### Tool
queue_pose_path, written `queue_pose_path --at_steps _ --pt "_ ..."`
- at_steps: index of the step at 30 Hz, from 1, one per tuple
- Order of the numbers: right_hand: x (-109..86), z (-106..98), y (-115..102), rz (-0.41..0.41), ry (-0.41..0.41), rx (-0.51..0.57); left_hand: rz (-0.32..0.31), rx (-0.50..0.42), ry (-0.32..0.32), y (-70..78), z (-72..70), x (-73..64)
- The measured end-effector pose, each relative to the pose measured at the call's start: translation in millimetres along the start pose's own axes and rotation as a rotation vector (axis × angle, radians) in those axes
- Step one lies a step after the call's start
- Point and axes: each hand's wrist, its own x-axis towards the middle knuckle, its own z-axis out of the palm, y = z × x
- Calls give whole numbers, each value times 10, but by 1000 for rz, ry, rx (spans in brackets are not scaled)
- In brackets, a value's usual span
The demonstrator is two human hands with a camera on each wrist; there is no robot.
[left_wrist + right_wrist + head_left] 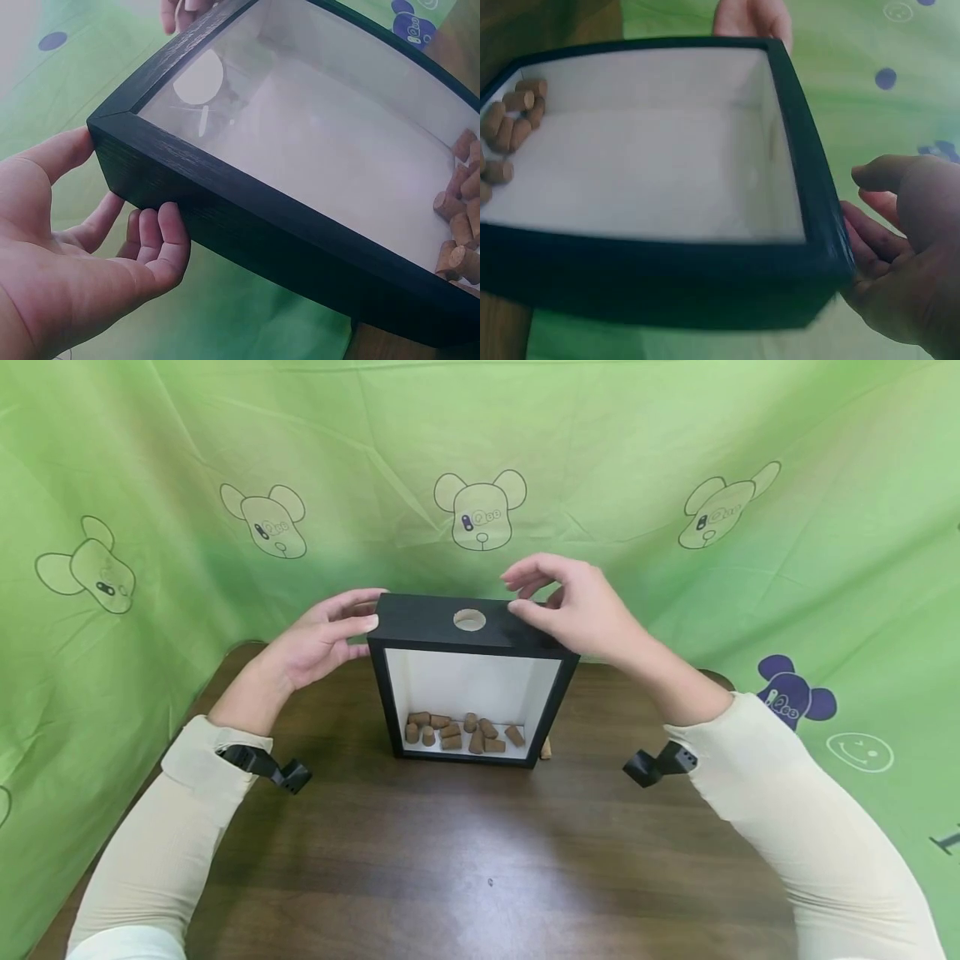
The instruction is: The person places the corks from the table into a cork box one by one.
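Observation:
A black shadow box (420,617) with a clear front stands upright on the table. Its top has a round hole (469,620), and several corks (452,739) lie on its white inside floor. At the upper left corner my left hand (318,639) holds the box, thumb by the front edge and other fingers towards the back. The left wrist view shows these fingertips (174,225) against the black side. Over the top right corner is my right hand (577,606), its fingers loosely bent. In the right wrist view the right hand (900,255) is beside the box's top edge, with nothing visibly gripped.
A small light-brown piece (546,748) lies just right of the box's base, partly hidden. The brown wooden table (465,843) extends in front. Green printed cloth (360,477) hangs close behind and along both sides. Small black cameras (660,763) jut from both wrists.

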Motion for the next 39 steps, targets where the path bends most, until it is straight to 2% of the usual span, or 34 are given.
queue_pose_path --at_steps 10,14,18,24,33,39 --pt "-320 -459 300 90 135 -11 1 -6 -1 8 7 -7" --pt "-455 -553 476 137 169 -12 0 -7 3 6 5 -10" --pt "-600 -582 671 190 171 -25 -1 -11 5 2 7 -10" --pt "-800 -495 937 250 148 -22 -1 -10 1 9 12 -9" --pt "-1133 -156 1419 281 85 66 7 -11 -10 15 21 0" --pt "-1289 57 1622 293 54 126 3 -11 -4 8 20 0"
